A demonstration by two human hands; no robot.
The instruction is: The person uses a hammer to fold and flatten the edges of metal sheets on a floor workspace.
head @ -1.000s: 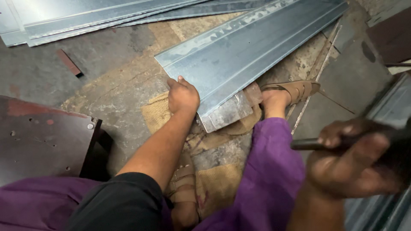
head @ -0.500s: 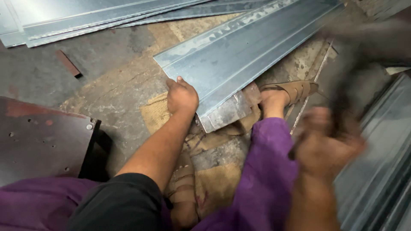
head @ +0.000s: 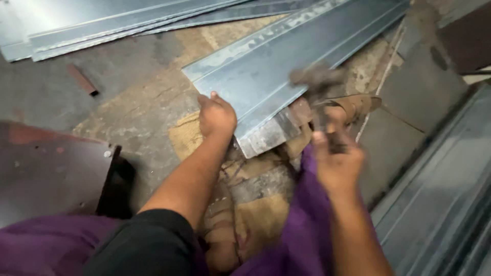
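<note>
A long grey metal sheet (head: 286,56) with folded edges lies on the floor, running away to the upper right. My left hand (head: 217,116) presses on its near left edge, fingers curled over the fold. My right hand (head: 337,163) grips the handle of a dark hammer-like tool (head: 313,77). The tool's blurred head is over the near end of the sheet. My sandalled foot (head: 355,105) rests against the sheet's near right corner. My other sandalled foot (head: 222,230) is tucked under my purple-clad legs.
More grey metal sheets (head: 102,23) are stacked at the top left. A dark reddish-brown plate (head: 46,174) lies at the left, and a small rusty bar (head: 82,79) lies on the stained concrete floor. Grey metal channels (head: 440,204) run along the right side.
My right hand has swung the tool from the far right in toward the near end of the sheet. My left hand stays on the sheet's edge.
</note>
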